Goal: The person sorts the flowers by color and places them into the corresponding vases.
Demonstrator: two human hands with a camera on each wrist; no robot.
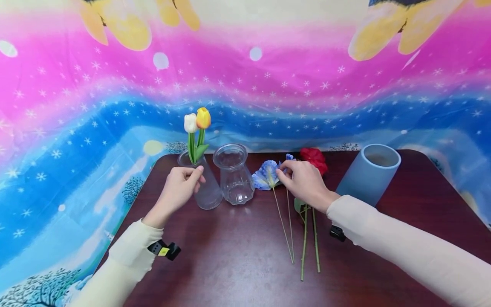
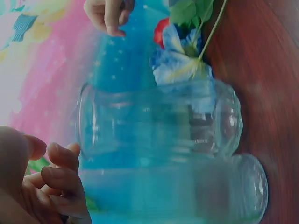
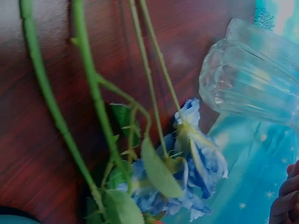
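My left hand (image 1: 183,184) is beside the rim of a tall clear glass vase (image 1: 209,194), its fingers loosely bent. In the left wrist view its thumb and fingertips (image 2: 63,154) are apart with nothing between them. A white tulip (image 1: 190,123) and a yellow tulip (image 1: 203,118) stand in that vase. Over the blue flowers (image 1: 266,175) on the table hovers my right hand (image 1: 304,181), fingers drooping and nothing held. The blue flowers' thin stems point toward me. Red flowers (image 1: 314,158) lie just beyond, partly hidden by the right hand, with thicker green stems (image 1: 304,243).
A shorter flared glass vase (image 1: 235,181) stands between the tulip vase and the blue flowers. A blue-grey vase (image 1: 362,177) stands at the right, behind the right forearm. The dark wooden table (image 1: 230,264) meets a colourful cloth backdrop (image 1: 245,89) at its far edge.
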